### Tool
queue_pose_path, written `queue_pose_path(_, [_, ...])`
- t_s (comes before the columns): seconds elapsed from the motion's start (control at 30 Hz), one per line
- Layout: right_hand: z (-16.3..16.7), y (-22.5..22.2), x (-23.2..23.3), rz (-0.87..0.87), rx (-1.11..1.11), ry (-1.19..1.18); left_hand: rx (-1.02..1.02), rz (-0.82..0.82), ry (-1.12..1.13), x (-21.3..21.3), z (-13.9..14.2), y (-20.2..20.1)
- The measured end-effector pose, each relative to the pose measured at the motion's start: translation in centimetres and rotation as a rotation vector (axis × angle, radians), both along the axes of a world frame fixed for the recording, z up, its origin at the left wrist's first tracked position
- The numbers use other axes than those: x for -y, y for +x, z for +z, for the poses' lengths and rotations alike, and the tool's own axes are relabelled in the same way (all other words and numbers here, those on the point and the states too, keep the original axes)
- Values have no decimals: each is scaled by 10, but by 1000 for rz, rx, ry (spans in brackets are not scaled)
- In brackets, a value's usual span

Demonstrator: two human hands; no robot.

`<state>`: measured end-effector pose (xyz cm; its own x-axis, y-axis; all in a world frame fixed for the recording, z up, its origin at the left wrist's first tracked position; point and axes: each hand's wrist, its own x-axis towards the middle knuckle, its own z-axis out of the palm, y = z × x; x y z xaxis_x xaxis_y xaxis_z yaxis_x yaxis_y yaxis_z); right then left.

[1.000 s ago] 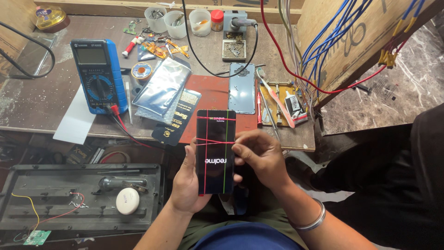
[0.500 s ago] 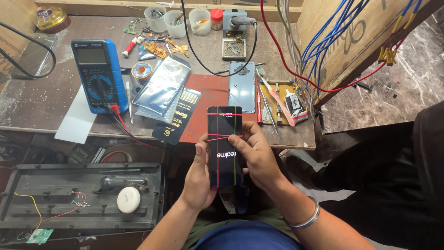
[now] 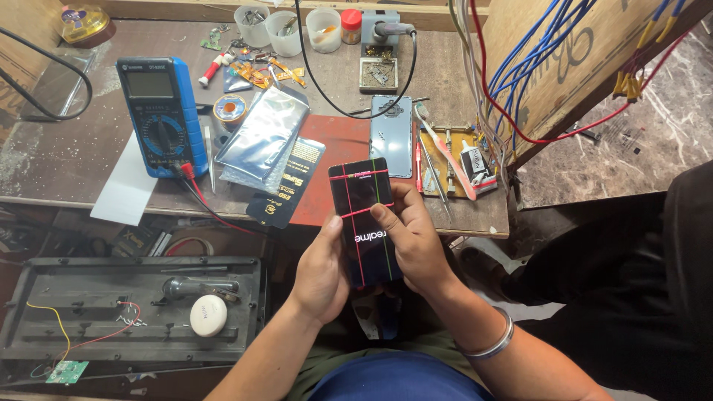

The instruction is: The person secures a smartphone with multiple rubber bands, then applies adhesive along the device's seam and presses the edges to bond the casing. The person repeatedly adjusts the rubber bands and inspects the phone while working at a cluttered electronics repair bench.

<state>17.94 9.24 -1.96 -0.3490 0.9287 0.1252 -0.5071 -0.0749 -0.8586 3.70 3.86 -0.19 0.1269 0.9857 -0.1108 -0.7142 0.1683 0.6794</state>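
**Two hands, one phone, held over the bench edge**

Two bare hands share a dark phone [image 3: 365, 223], held upright in front of the person, just past the near edge of the workbench [image 3: 89, 160]. Thin red and green bands cross its black glass, some lengthwise, some across. The left hand [image 3: 321, 271] cups the phone's left side from below, its thumb lying along the edge, fingers closed round the back. The right hand [image 3: 412, 241] wraps the right side, its thumb pressed flat on the glass near the middle; a metal bangle [image 3: 490, 343] sits on that wrist.

On the bench just beyond the phone lies a red mat [image 3: 327, 148], with a silvery bag [image 3: 264, 137] and a black packet [image 3: 288, 182] overlapping its left part. A pale blue back cover [image 3: 391, 135] lies on the mat's right, beside a small board of tools [image 3: 449, 160]. Further left stands a blue multimeter [image 3: 160, 111], its red and black leads trailing off the bench. Plastic cups [image 3: 286, 30] line the far edge. Below left, a black tray [image 3: 130, 312] holds a white round puck [image 3: 208, 315].
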Motion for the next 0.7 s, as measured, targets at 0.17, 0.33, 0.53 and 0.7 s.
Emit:
queue_pose_path(0.17, [1, 3, -3, 53, 6, -35, 61, -3, 22, 2, 2, -1])
queue_pose_path(0.33, [1, 1, 0, 24, 36, 41, 77, 95, -12, 1, -5, 6])
queue_pose_path(0.53, [-5, -5, 10, -44, -63, -125, 11, 238, -60, -1, -12, 16])
queue_pose_path(0.7, [-10, -5, 11, -74, -42, -140, -25, 243, -110, 2, -11, 17])
